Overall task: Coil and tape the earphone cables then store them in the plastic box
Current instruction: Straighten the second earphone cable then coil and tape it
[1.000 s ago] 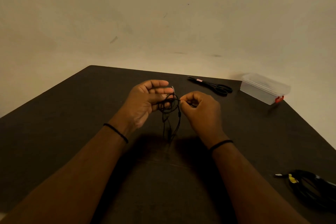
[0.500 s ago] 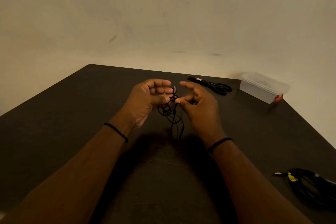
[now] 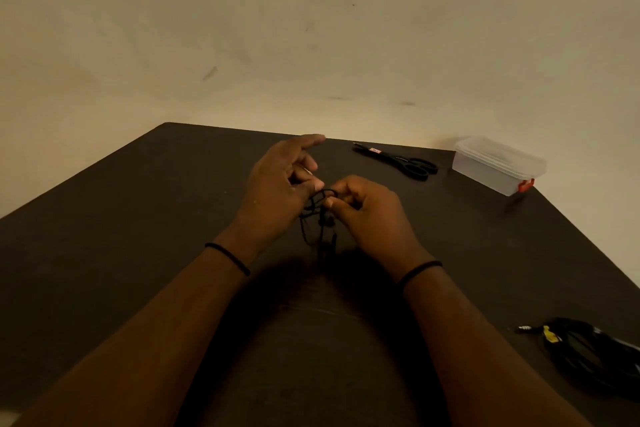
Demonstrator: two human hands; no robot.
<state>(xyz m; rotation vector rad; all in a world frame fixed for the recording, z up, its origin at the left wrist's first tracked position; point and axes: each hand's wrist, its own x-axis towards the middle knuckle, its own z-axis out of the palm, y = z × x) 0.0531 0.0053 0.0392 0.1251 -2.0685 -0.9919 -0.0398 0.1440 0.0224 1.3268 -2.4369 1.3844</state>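
Plastic box (image 3: 498, 165) lidded, contents unclear. Scissors (image 3: 398, 160) label unreadable. Both hands, left hand (image 3: 280, 191) and right hand (image 3: 372, 215), pinch the earphone cable (image 3: 317, 215).

Honestly there's nothing here you can actually read. The closest thing is a small red and white sticker on the blade end of the black scissors (image 3: 398, 159) lying at the far side of the bench (image 3: 138, 218), but whatever's printed on it is way too small and blurry to make out. There's also a yellow tag on the bundle of black cable (image 3: 595, 354) at the right edge, and if it has any writing, it can't be seen. The clear plastic box (image 3: 498, 165) shows no lettering either.
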